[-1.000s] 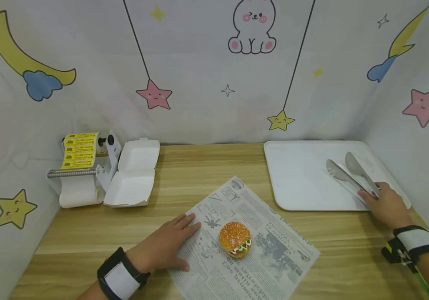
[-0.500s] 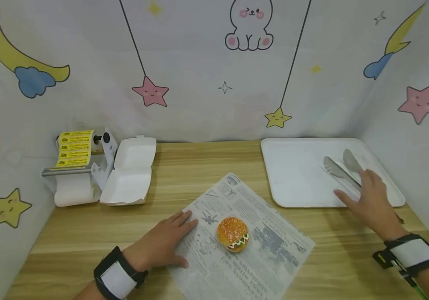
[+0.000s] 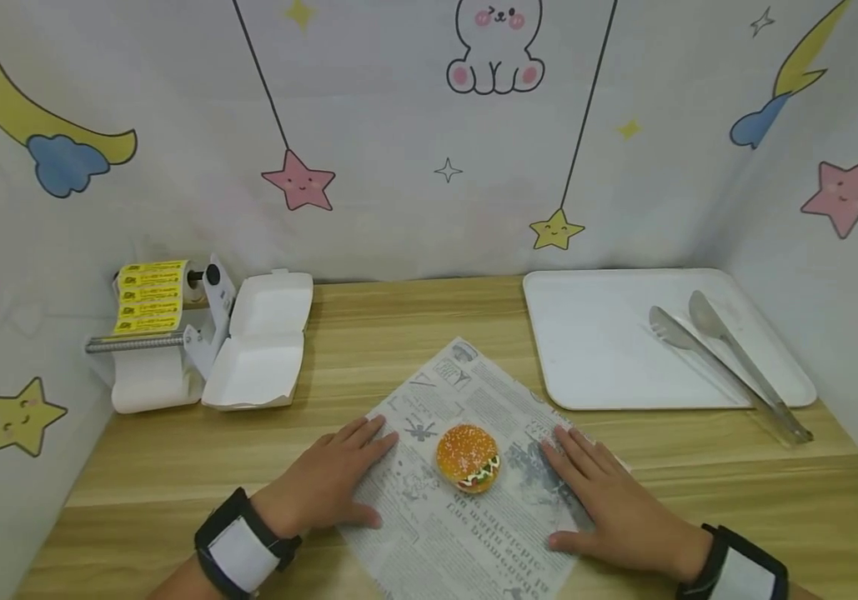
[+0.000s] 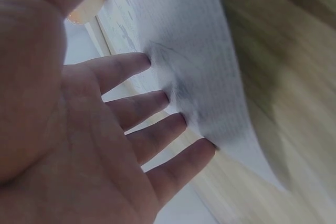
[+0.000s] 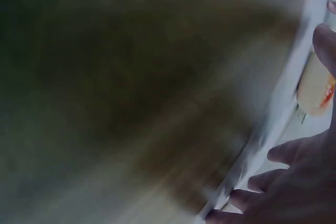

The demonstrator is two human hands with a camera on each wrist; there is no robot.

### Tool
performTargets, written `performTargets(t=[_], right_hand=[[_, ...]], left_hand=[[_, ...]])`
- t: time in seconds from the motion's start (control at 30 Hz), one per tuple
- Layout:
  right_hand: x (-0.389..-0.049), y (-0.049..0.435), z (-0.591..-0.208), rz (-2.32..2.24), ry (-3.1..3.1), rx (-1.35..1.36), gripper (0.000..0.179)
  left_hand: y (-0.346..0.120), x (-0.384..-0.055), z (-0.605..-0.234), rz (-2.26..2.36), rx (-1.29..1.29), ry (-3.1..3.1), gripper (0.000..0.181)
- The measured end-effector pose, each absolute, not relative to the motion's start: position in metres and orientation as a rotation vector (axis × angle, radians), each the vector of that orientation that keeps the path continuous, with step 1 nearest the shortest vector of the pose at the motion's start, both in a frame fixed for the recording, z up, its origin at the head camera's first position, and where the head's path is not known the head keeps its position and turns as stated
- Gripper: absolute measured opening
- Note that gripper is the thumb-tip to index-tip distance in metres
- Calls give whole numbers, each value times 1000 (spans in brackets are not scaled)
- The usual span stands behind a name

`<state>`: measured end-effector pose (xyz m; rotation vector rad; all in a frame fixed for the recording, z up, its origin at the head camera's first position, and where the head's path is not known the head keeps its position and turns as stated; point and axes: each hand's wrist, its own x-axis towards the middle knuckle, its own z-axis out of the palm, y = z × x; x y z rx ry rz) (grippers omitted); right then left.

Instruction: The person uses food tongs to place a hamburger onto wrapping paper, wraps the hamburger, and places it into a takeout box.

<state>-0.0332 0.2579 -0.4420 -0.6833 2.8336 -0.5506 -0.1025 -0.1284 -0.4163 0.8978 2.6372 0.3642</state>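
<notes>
A sheet of newsprint-patterned wrapping paper (image 3: 466,533) lies diagonally on the wooden table. On its middle sits a hamburger (image 3: 468,458) with a sesame bun. My left hand (image 3: 323,483) rests on the paper's left side, fingers straight; in the left wrist view its fingertips (image 4: 176,121) touch the paper, and the sheet's edge lifts off the wood. Over the right side of the paper lies my right hand (image 3: 616,508), fingers extended and the thumb apart. The right wrist view is blurred, with the burger (image 5: 315,90) beyond the right fingers (image 5: 252,200).
A white tray (image 3: 594,350) at the back right bears metal tongs (image 3: 729,358), handles overhanging its front edge. Back left, an open white takeaway box (image 3: 256,367) stands beside a label dispenser (image 3: 151,333) with yellow stickers. Patterned cloth walls (image 3: 383,242) enclose the table.
My right hand has let go of the tongs on the tray and moved left to the paper's right side. The left hand and hamburger stay in place.
</notes>
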Motion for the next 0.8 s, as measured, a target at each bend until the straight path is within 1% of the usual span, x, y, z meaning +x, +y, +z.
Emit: performTargets(t=[0.13,0.3,0.5,0.57,0.67,0.8], right_hand=[[-34,257,-446,-553,2802,-684,105],[-41,256,-442,-522,2846,-684,107],[-41,254,-441,-534,2823,-676,108],[-39,253,-442,-544,2810,-668,108],[-37,253,-444,-554,2799,-656,108],[-35,253,-450,-570,2813,-681,107]], left_hand=[[-129,-105,-416,348,920,2648,99],[-129,-115,-413,321,968,2683,98],[-127,-130,-400,381,941,2643,82],[-121,-140,-394,394,945,2664,77],[-102,-163,-387,375,932,2705,75],[-73,-200,-397,319,915,2749,72]])
